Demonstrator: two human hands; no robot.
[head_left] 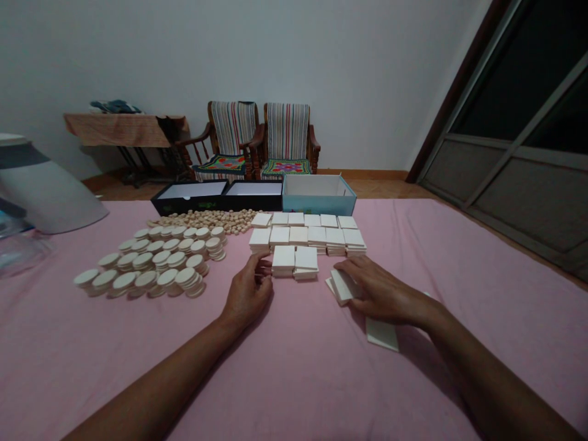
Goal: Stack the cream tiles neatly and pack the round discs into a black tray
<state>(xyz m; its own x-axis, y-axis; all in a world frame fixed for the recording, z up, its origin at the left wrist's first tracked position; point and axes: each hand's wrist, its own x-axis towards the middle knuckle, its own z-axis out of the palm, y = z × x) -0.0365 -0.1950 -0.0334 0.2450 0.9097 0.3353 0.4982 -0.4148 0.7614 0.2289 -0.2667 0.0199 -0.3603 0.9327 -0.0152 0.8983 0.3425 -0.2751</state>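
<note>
My right hand is closed on a small stack of white square tiles, held tilted just over the cloth. Under and beside that hand lies a loose square tile, partly hidden by it. My left hand rests on the cloth with its fingers loosely bent and apart, holding nothing. Its fingertips are at the left side of a short front stack of square tiles; whether they touch it I cannot tell. A second front stack stands right against the first. Behind them are rows of square tile stacks.
Stacks of round wooden discs stand in rows at the left. Behind them spreads a pile of small wooden beads. Two black boxes and a light blue box line the far edge. A white-grey container lies far left on the pink cloth.
</note>
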